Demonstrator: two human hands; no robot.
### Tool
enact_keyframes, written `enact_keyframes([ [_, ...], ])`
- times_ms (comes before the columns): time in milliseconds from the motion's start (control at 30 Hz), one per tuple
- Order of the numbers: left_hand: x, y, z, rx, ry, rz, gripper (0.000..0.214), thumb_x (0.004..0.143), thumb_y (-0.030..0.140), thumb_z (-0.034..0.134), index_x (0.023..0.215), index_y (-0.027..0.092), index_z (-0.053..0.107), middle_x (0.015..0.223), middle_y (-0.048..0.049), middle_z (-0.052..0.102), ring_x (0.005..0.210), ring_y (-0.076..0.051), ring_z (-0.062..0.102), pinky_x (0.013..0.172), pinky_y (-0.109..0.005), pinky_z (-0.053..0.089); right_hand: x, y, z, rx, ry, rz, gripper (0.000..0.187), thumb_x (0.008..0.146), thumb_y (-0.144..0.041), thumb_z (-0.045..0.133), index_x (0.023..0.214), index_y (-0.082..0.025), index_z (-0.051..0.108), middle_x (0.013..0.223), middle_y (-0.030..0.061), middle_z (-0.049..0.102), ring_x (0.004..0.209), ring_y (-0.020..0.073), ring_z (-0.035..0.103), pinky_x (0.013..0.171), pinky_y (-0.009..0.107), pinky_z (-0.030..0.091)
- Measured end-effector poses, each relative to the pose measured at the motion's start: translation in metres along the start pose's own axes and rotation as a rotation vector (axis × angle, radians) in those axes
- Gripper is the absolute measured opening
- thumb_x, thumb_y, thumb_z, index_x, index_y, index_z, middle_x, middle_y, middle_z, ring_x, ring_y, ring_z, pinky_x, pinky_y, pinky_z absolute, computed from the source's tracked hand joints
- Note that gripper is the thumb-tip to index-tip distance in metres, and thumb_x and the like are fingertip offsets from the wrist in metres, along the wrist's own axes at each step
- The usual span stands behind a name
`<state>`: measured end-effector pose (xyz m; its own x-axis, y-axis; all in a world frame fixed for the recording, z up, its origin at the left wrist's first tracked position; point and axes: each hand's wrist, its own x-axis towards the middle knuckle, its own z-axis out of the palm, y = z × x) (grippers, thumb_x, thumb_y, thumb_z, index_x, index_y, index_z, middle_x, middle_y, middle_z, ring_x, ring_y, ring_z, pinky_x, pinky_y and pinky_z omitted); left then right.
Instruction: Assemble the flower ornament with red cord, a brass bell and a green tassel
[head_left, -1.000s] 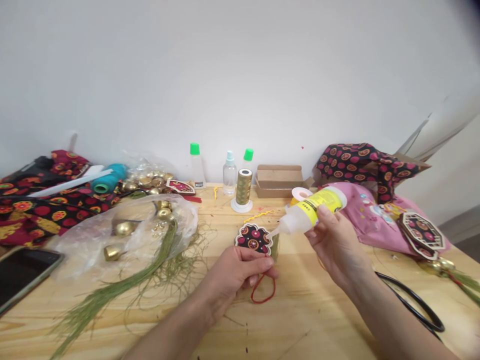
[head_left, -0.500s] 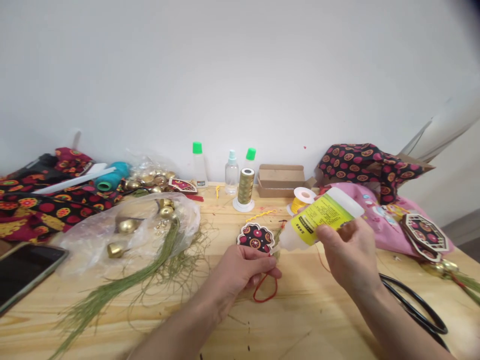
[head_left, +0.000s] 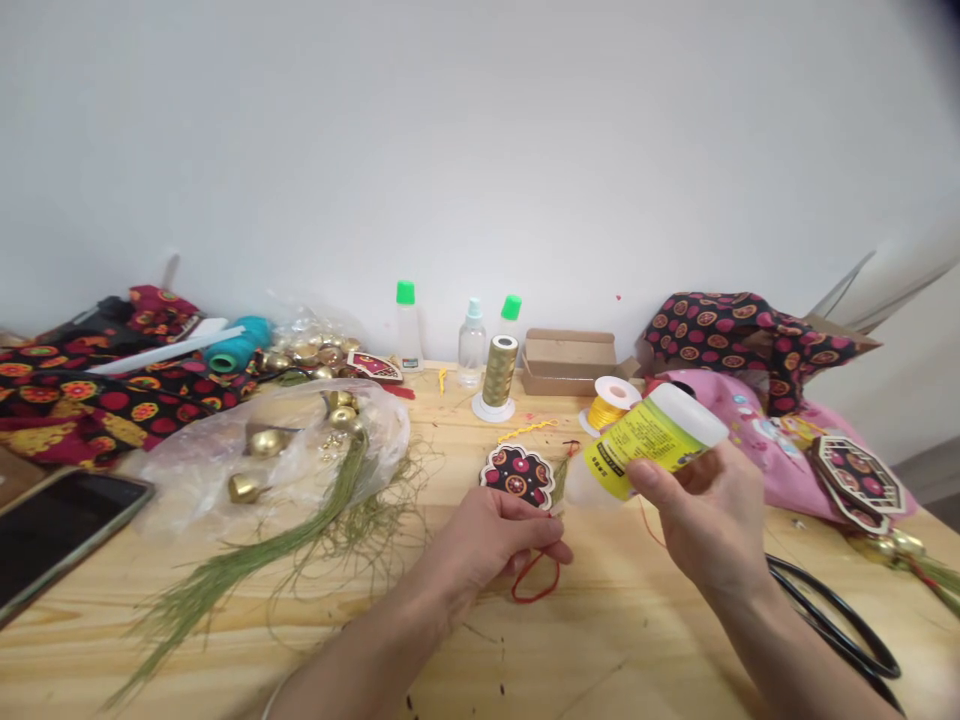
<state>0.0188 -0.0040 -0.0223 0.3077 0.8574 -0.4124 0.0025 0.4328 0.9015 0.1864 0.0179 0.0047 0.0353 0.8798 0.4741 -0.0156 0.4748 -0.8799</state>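
My left hand (head_left: 506, 530) is closed in a pinch on a red cord (head_left: 536, 598), whose loop hangs below the fingertips. Just beyond those fingers sits a scalloped pendant (head_left: 517, 475) with dark patterned fabric and a pale wooden edge. My right hand (head_left: 712, 515) is wrapped round a translucent glue bottle (head_left: 637, 445) with a yellow label. The bottle is tipped sideways, its narrow end pointing left and down, close to my left fingertips. What exactly lies between the left fingertips is partly hidden.
Olive thread tassels (head_left: 330, 525) and brass bells (head_left: 266, 443) lie on a plastic bag at left, near a phone (head_left: 67, 530). Behind stand a gold thread spool (head_left: 498, 375), green-capped bottles (head_left: 407, 330) and an open cardboard box (head_left: 570, 375). Black cable (head_left: 840, 620) curls at right.
The view has shifted slightly, so the scene sits a little further right. The bottle has rolled a little in my right hand, showing more of its base. My left hand keeps its pinch.
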Motion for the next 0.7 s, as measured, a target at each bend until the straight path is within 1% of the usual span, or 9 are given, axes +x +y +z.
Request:
enact_keyframes([
  [133,0.0006,-0.0007,-0.0001,-0.032,0.008,0.002,0.023,0.061,0.034,0.066,0.056,0.011,0.067,0.034,0.0067,0.041,0.037,-0.005,0.025,0.041,-0.022,0.017,0.0016,0.0027,-0.0029,0.007,0.016,0.02,0.048,0.063,-0.025,0.07,0.108,-0.02,0.055,0.091,0.0051,0.066,0.077,0.021,0.062,0.065,0.031,0.053],
  [300,0.001,-0.0009,0.0,-0.059,-0.007,0.02,0.022,0.059,0.032,0.068,0.055,0.011,0.067,0.032,0.0072,0.038,0.037,-0.005,0.026,0.042,-0.022,0.019,0.0044,0.0069,-0.0051,0.017,0.073,0.049,0.043,0.063,-0.028,0.07,0.103,-0.018,0.057,0.094,0.0069,0.065,0.081,0.0235,0.061,0.067,0.035,0.052],
  [367,0.0009,-0.0003,0.0004,-0.06,-0.004,0.03,0.022,0.059,0.032,0.068,0.054,0.01,0.067,0.032,0.0066,0.04,0.037,-0.004,0.026,0.041,-0.022,0.018,0.0058,0.0073,-0.0046,0.037,0.082,0.074,0.041,0.062,-0.029,0.07,0.1,-0.018,0.058,0.093,0.0074,0.065,0.081,0.0238,0.061,0.068,0.035,0.052],
  [467,0.0009,0.0001,0.0007,-0.07,-0.001,0.03,0.022,0.059,0.031,0.068,0.054,0.01,0.066,0.032,0.0065,0.04,0.036,-0.004,0.025,0.041,-0.022,0.018,0.0085,0.0068,-0.0028,0.06,0.11,0.113,0.039,0.06,-0.03,0.071,0.095,-0.018,0.06,0.089,0.0068,0.066,0.08,0.0231,0.061,0.068,0.035,0.051],
  [567,0.0011,-0.0007,0.0004,-0.087,-0.003,0.034,0.021,0.059,0.031,0.068,0.054,0.01,0.066,0.034,0.0055,0.044,0.036,-0.004,0.025,0.041,-0.022,0.018,0.0101,0.0064,-0.0012,0.085,0.144,0.139,0.038,0.059,-0.03,0.072,0.093,-0.017,0.061,0.084,0.0063,0.066,0.076,0.022,0.062,0.065,0.033,0.052],
  [633,0.0013,-0.0014,0.0001,-0.089,-0.003,0.038,0.021,0.059,0.031,0.068,0.055,0.01,0.067,0.036,0.0048,0.046,0.036,-0.004,0.026,0.041,-0.022,0.017,0.0098,0.0066,-0.0007,0.104,0.145,0.147,0.038,0.059,-0.029,0.072,0.093,-0.018,0.061,0.083,0.006,0.066,0.074,0.0213,0.062,0.063,0.032,0.052],
  [700,0.0011,-0.0015,0.0,-0.085,-0.003,0.043,0.022,0.059,0.031,0.068,0.055,0.01,0.067,0.034,0.0055,0.043,0.036,-0.004,0.025,0.041,-0.022,0.017,0.0086,0.0073,-0.0009,0.108,0.141,0.145,0.037,0.059,-0.029,0.072,0.093,-0.018,0.06,0.083,0.0057,0.067,0.074,0.0211,0.062,0.062,0.032,0.052],
])
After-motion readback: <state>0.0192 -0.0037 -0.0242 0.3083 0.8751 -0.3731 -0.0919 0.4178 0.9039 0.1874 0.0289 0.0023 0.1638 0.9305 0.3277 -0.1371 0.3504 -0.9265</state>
